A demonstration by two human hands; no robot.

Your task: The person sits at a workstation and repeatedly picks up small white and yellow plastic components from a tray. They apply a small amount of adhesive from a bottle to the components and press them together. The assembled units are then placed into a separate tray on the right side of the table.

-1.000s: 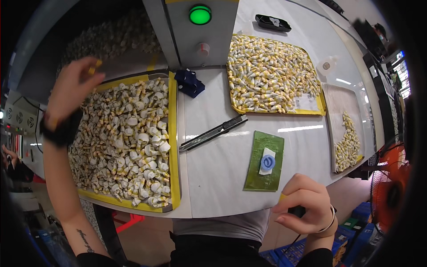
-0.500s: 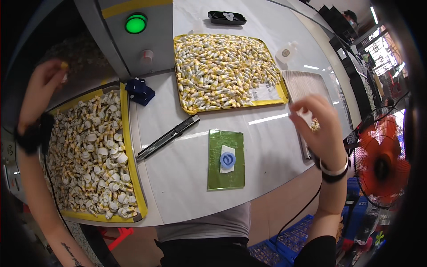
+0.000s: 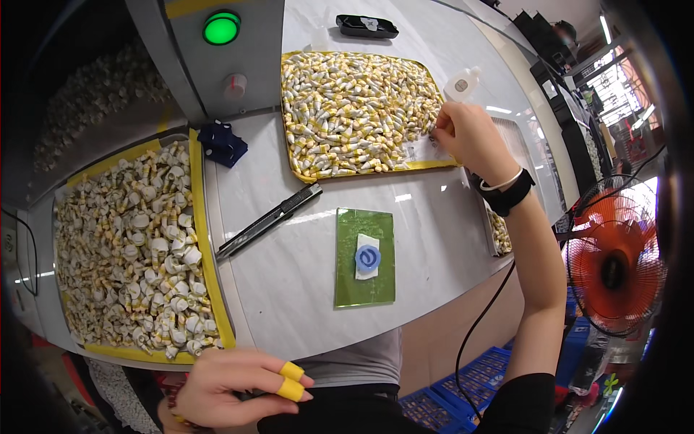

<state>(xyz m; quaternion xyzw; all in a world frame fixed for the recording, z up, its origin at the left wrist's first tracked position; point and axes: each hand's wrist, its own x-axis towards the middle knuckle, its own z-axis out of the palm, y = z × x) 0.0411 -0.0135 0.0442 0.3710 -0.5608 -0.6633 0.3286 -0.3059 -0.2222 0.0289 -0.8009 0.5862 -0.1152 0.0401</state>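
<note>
Currently, three trays stand around the green plate (image 3: 365, 291). Beyond the plate, a yellow-edged tray (image 3: 383, 172) holds small white-and-yellow pieces (image 3: 354, 108), densely spread except at its near right corner. Left of the plate, a deep-filled tray (image 3: 202, 210) holds white cupped pieces (image 3: 137, 253). Right of the plate, a pale tray (image 3: 522, 141), partly hidden by the right arm (image 3: 542, 267), contains small pieces (image 3: 499, 235). Right hand (image 3: 466, 137): beyond and right of the plate, fingers bent, white-and-yellow pieces just beside the fingertips; grip cannot be told. Left hand (image 3: 242, 387): nearside left of the plate, two yellow-wrapped fingers near the thumb; hold cannot be told.
</note>
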